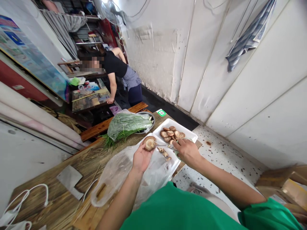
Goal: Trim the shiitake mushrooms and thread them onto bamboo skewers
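In my left hand (141, 158) a brown shiitake mushroom (150, 143) is held with its pale underside turned up. My right hand (188, 151) is closed round the green handles of a pair of scissors (169, 146), whose blades reach left to the mushroom's stem. Several mushrooms (171, 133) lie in a white foam tray (189, 135) just beyond my right hand. Cut stem pieces (164, 154) rest below the scissors, on a second white tray (177, 164) partly covered by a clear plastic bag (117, 172).
Bagged green vegetables (128, 124) lean on a metal bowl (153, 116) at the wooden table's (48, 182) far side. A cleaver (70, 181) and white cable (26, 193) lie at left. Another person (120, 70) bends over a farther table; cardboard boxes (283, 183) stand at right.
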`<state>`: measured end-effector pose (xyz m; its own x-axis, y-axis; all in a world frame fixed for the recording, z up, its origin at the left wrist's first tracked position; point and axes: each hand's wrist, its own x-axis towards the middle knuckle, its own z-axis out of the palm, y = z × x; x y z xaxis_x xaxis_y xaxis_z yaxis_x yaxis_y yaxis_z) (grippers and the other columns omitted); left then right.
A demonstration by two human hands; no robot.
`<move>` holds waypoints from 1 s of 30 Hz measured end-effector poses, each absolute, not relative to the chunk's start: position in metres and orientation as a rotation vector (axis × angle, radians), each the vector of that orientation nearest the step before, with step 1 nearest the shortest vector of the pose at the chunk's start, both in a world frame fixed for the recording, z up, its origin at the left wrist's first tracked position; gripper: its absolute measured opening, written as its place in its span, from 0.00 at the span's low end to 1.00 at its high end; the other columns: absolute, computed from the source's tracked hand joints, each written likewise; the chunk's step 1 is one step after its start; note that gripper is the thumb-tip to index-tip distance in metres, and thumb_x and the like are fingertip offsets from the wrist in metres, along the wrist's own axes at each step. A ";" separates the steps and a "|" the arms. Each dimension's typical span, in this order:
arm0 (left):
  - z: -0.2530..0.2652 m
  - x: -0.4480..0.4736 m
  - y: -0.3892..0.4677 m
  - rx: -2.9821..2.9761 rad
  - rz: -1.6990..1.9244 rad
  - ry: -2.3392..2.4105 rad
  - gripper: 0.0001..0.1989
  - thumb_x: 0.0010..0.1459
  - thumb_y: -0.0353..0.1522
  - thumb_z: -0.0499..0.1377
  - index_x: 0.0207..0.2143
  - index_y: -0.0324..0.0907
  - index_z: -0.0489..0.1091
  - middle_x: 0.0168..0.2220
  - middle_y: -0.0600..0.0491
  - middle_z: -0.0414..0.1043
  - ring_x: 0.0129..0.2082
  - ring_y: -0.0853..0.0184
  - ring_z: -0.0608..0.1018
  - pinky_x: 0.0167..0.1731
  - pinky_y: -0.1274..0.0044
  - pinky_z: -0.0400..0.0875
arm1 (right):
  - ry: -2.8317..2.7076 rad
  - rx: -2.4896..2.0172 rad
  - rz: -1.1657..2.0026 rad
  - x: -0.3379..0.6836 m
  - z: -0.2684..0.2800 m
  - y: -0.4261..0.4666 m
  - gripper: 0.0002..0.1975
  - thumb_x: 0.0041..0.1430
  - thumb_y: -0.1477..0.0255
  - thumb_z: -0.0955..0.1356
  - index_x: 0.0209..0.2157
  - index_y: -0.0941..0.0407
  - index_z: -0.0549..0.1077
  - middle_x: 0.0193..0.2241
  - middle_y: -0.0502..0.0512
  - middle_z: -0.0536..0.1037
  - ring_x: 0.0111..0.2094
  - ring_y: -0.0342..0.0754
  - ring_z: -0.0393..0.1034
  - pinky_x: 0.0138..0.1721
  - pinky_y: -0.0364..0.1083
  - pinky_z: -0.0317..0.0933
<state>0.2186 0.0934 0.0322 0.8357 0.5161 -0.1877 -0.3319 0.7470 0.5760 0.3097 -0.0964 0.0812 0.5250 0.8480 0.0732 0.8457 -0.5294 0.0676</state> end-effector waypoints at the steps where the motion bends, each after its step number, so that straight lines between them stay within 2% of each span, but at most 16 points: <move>1: 0.033 0.219 0.092 0.562 0.472 0.349 0.12 0.52 0.25 0.53 0.39 0.40 0.69 0.42 0.49 0.71 0.43 0.65 0.73 0.46 0.68 0.67 | 1.520 2.720 0.139 0.309 0.081 -0.095 0.18 0.55 0.76 0.61 0.48 0.58 0.66 0.37 0.62 0.71 0.38 0.53 0.65 0.38 0.48 0.55; 7: 0.034 0.222 0.082 0.600 0.561 0.333 0.15 0.52 0.25 0.53 0.43 0.42 0.67 0.45 0.49 0.70 0.46 0.66 0.72 0.49 0.70 0.64 | 1.455 2.788 -0.002 0.300 0.082 -0.090 0.17 0.54 0.69 0.64 0.46 0.56 0.67 0.36 0.58 0.72 0.34 0.51 0.68 0.32 0.45 0.57; 11: 0.028 0.225 0.076 0.625 0.622 0.361 0.16 0.52 0.25 0.53 0.44 0.44 0.66 0.46 0.51 0.70 0.47 0.67 0.71 0.50 0.72 0.62 | 1.396 2.787 -0.040 0.292 0.079 -0.083 0.19 0.55 0.62 0.65 0.45 0.58 0.67 0.36 0.61 0.72 0.36 0.53 0.69 0.34 0.46 0.59; 17: 0.021 0.228 0.068 0.667 0.711 0.388 0.15 0.53 0.26 0.53 0.44 0.46 0.65 0.46 0.53 0.70 0.48 0.68 0.70 0.52 0.73 0.60 | 1.378 2.765 -0.074 0.288 0.071 -0.075 0.21 0.55 0.59 0.65 0.43 0.60 0.68 0.36 0.64 0.73 0.35 0.54 0.70 0.33 0.47 0.61; 24: 0.003 0.230 0.071 0.652 0.699 0.447 0.15 0.53 0.26 0.54 0.44 0.43 0.65 0.44 0.51 0.71 0.46 0.68 0.72 0.51 0.72 0.62 | 1.416 2.770 -0.110 0.288 0.060 -0.069 0.19 0.56 0.59 0.63 0.40 0.61 0.70 0.34 0.64 0.75 0.35 0.54 0.72 0.31 0.46 0.62; 30: -0.015 0.231 0.078 0.605 0.637 0.525 0.13 0.52 0.24 0.53 0.41 0.39 0.66 0.42 0.48 0.71 0.44 0.66 0.73 0.48 0.70 0.65 | 1.435 2.743 -0.241 0.288 0.043 -0.063 0.14 0.57 0.66 0.63 0.37 0.61 0.73 0.30 0.64 0.78 0.34 0.54 0.73 0.32 0.46 0.62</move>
<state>0.2306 0.0784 -0.0154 0.6881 0.6768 -0.2617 -0.3862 0.6469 0.6576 0.2882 -0.0628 0.0428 0.5610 0.8133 -0.1544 0.8190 -0.5724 -0.0390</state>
